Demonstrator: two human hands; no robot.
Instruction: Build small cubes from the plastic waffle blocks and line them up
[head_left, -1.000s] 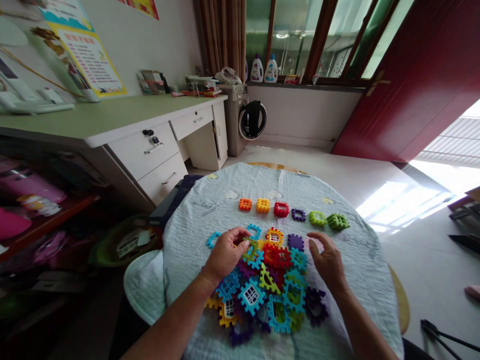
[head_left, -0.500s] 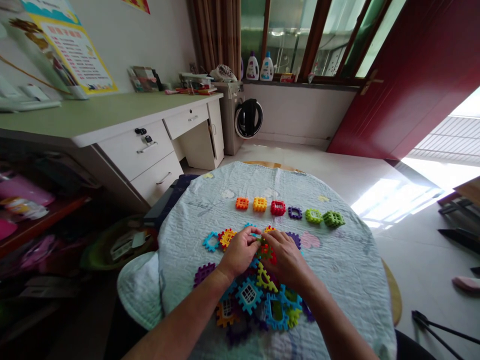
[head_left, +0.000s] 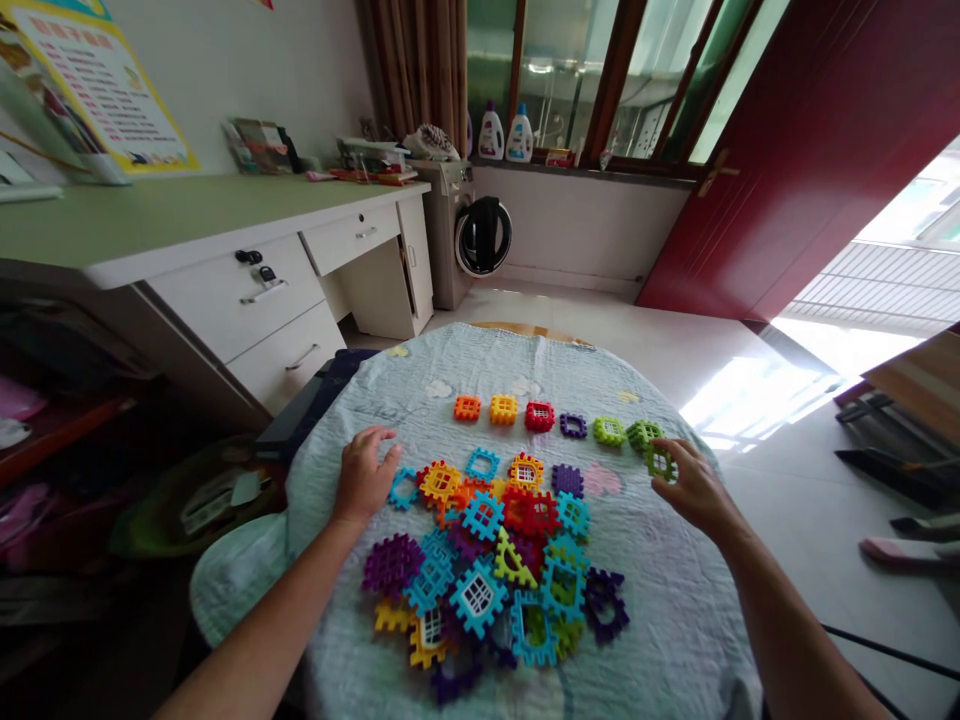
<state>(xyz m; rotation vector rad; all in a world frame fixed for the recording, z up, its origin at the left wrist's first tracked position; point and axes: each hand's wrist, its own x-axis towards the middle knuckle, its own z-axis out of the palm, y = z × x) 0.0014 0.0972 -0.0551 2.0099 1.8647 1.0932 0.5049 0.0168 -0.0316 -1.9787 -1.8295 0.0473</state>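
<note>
Green block point(head_left: 661, 464) is grasped in the grip of the right hand point(head_left: 694, 488), to the right of the pile of blocks point(head_left: 480, 597), while the left hand point(head_left: 364, 478), its grip released, is left of that pile.

You see daylight entering through the window point(head_left: 564, 85) ahead and, more strongly, the doorway point(head_left: 881, 265) at your right, which washes out to white in places; sunlight glares on the floor point(head_left: 757, 400); the shelf point(head_left: 71, 432) at your left sinks into blurred gloom; your blocks point(head_left: 394, 565) receive soft, diffuse light; the desk point(head_left: 187, 210) stretches toward the frame's edge.
</note>
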